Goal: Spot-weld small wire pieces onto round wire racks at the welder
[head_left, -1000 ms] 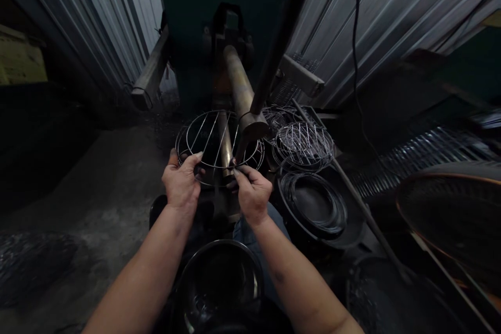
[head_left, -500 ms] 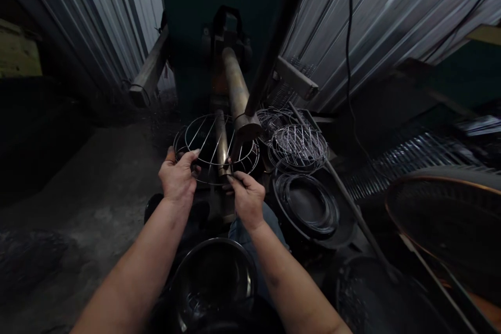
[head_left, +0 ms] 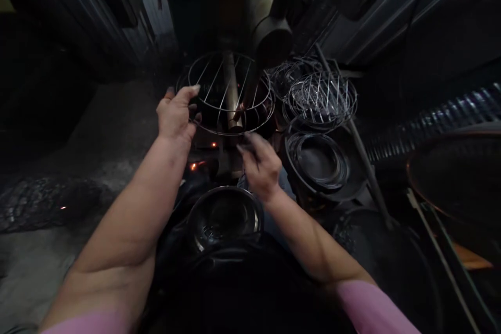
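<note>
- Wire basket (head_left: 229, 94): round frame of thin rods with a ring rim and straight cross bars. It sat on the machine's lower arm (head_left: 231, 88), under the dark cylindrical head (head_left: 272, 44), straight ahead of you.
- Handling, by judgement: light and stiff, open-meshed, likely springy at the thin rods. The rim was the sound place to take hold; the metal may have been hot near the head, since orange sparks (head_left: 193, 165) showed just below.
- Your left hand (head_left: 174, 115): fingers curled over the near left rim, gripping it.
- Your right hand (head_left: 260, 164): blurred, just below the near rim. Fingers loosely spread, holding nothing that you could make out; contact with the rim cannot be told.
- Beside, to the right: stacked wire baskets (head_left: 321, 96) and a pile of dark rings (head_left: 317, 162).
- Nearest you: a shiny metal bowl (head_left: 223, 216), between your forearms.
</note>
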### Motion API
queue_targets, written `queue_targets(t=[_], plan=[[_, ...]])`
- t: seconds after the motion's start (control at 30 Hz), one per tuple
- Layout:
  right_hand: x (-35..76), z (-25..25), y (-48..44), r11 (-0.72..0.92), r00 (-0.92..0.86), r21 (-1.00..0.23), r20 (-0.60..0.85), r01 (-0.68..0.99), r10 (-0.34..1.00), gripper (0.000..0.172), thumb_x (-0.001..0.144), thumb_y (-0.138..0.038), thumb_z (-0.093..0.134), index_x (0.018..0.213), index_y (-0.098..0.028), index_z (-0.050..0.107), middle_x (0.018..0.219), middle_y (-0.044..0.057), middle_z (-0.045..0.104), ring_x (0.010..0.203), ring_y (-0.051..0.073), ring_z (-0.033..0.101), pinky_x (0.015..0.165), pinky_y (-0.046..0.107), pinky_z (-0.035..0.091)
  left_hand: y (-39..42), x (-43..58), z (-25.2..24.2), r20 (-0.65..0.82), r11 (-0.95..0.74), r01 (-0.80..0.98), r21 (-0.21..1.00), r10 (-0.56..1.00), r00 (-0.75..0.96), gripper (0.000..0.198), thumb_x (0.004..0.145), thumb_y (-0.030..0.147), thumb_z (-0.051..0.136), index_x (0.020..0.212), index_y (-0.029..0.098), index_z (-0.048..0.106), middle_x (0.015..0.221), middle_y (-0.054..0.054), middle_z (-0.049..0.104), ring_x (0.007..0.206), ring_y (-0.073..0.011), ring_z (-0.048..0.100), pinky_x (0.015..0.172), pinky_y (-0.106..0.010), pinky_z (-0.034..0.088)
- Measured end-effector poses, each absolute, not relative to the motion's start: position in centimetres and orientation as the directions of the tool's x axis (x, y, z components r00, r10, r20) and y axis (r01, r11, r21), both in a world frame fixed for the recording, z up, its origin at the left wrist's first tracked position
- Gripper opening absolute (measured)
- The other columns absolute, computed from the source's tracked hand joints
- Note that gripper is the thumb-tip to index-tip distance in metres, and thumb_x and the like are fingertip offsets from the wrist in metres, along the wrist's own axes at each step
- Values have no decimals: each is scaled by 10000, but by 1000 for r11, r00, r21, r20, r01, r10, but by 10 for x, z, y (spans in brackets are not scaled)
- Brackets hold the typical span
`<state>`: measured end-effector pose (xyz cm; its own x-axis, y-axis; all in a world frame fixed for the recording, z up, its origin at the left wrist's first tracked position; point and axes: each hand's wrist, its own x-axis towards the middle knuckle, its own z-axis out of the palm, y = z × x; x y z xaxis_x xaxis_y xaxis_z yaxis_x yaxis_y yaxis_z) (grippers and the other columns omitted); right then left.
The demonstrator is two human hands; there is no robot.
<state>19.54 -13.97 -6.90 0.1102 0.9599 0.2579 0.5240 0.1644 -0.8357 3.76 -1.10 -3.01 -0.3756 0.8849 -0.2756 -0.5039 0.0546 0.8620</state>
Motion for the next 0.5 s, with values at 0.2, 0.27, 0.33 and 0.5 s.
queue_targets(t=[0.2, 0.27, 0.33, 0.5], plan=[[164, -110, -217, 505, -647, -405, -451, 762, 615, 167, 741, -167, 611, 853, -144, 733, 883, 98, 704, 725, 202, 651, 567, 272, 426, 3, 29, -29, -308, 119, -471, 874, 886, -346, 601, 552, 126, 787, 1096, 191, 540, 760, -1, 561, 658, -149, 559, 548, -241, 404], [156, -117, -223, 531, -636, -360, -541, 767, 550, 177, 736, -142, 601, 845, -126, 740, 909, 108, 706, 753, 204, 656, 547, 273, 397, 2, 30, -27, -327, 130, -492, 861, 882, -340, 621, 537, 100, 780, 1099, 192, 532, 750, -1, 554, 635, -146, 548, 533, -240, 396], [154, -115, -221, 540, -632, -347, -554, 767, 541, 196, 731, -136, 604, 865, -121, 746, 914, 104, 704, 769, 206, 653, 542, 280, 382, 0, 30, -26, -336, 136, -513, 848, 885, -321, 628, 517, 93, 782, 1082, 197, 528, 738, 0, 550, 609, -144, 537, 511, -239, 390], [180, -81, -207, 436, -600, -417, -473, 798, 645, 215, 749, -147, 615, 901, -198, 758, 910, 46, 685, 780, 167, 630, 606, 256, 412, 0, 27, -22, -345, 162, -489, 857, 885, -311, 590, 466, 109, 792, 975, 212, 512, 725, -9, 564, 597, -165, 543, 483, -263, 408]])
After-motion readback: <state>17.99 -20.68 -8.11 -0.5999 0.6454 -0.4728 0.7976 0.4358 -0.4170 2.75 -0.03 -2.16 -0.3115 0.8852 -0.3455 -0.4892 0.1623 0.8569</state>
